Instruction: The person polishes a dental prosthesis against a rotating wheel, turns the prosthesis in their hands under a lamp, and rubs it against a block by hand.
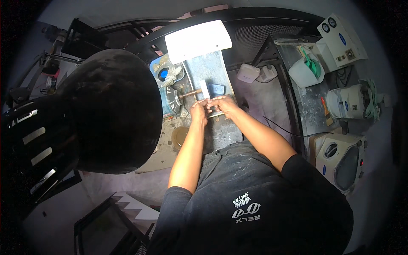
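Note:
Both of my hands meet just below a pale wheel (pixel 205 89), which sits on the end of a brown shaft (pixel 191 93) coming out of a bench motor (pixel 173 101) with a dial-like face. My left hand (pixel 199 111) has its fingers curled in toward the other hand. My right hand (pixel 225 104) reaches in from the right, fingertips pinched against the left ones. Whatever they hold between them is too small or hidden to name. A small blue block-like thing (pixel 217 89) lies right behind my right hand, beside the wheel.
A bright white panel (pixel 198 40) hangs over the work spot. The big black lamp shade (pixel 110 112) fills the left. At right a side bench (pixel 312 100) carries a white tub (pixel 307 72) with a green scoop and several beige machines. A round brown thing (pixel 180 137) lies near my left forearm.

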